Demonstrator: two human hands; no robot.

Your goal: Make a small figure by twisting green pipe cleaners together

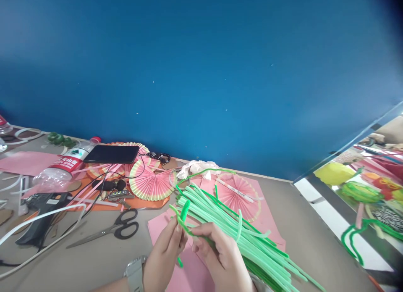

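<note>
Green pipe cleaners [185, 211], bent into a loop at the top, are pinched between the fingertips of both hands. My left hand [165, 252], with a watch [135, 273] on its wrist, grips them from the left. From the right, my right hand [217, 254] pinches the strand with thumb and forefinger. A short green end pokes out below the left fingers. Just behind and right of my hands lies a big bundle of light green pipe cleaners [226, 229] on pink paper [195, 269]. My fingers partly hide the held piece.
Left of my hands lie scissors [110, 231], a black glue gun [42, 220] and a white cable [80, 212]. Pleated pink paper fans [153, 180], a phone [111, 154] and a plastic bottle [66, 166] lie farther back. A marker [234, 190] rests behind the bundle, before a blue partition [201, 82].
</note>
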